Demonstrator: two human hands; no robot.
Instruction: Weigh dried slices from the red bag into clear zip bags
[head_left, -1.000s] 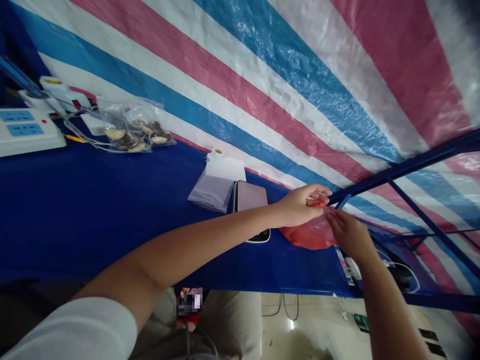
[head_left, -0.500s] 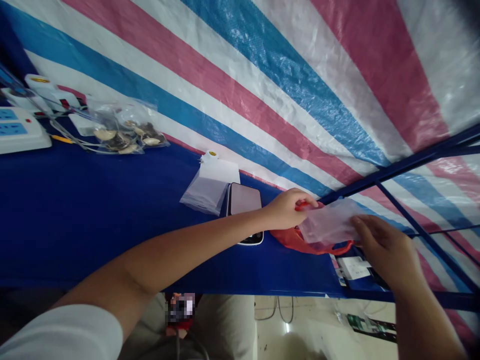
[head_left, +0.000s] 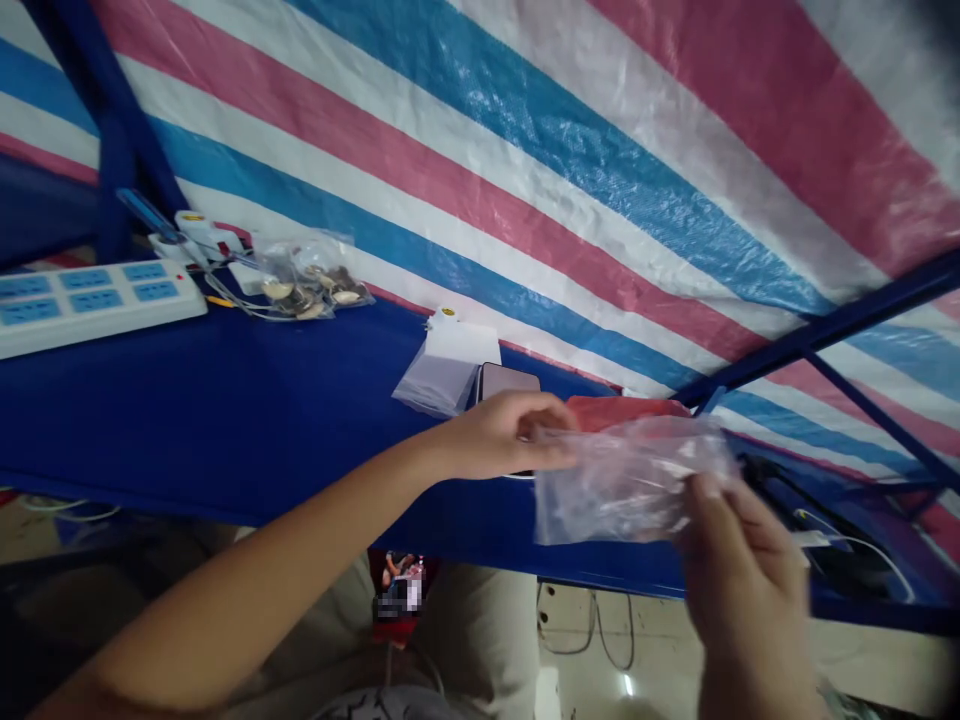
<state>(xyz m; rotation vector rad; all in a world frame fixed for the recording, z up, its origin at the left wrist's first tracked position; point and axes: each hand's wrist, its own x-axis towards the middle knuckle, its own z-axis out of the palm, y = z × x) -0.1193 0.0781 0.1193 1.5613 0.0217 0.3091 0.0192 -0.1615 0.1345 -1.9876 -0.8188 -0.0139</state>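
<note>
**Clear plastic bag point(head_left: 615, 495) spread between left hand point(head_left: 517, 435) and right hand point(head_left: 746, 575)**

The bag is up in front of the person, sideways across the gap between the hands, above the front part of the blue tabletop point(head_left: 285, 420). Its upper left corner meets the left hand, whose fingers are curled with the thumb lying along the film. A small opening shows between thumb and forefinger, and whether they pinch the plastic I cannot tell. The right end is in the right hand's grasp: the thumb presses on the near face with the fingers bent behind it. That hand is blurred and sits lower and nearer the person than the left. The film is creased and glossy; whether it is a single bag or several layered ones cannot be made out.

Directly behind the clear bag, partly covered by it, a red plastic bag point(head_left: 626, 408) lies on the table. The left hand hides much of a flat-topped digital scale point(head_left: 510, 379). Just left of the scale is a stack of clear plastic bags point(head_left: 436, 382), near a white card point(head_left: 476, 342). Well apart, toward the far left, are clear bags of dark and cream pieces point(head_left: 311, 288) and a white power strip point(head_left: 97, 318). Behind everything hangs a striped tarpaulin point(head_left: 480, 170).
</note>
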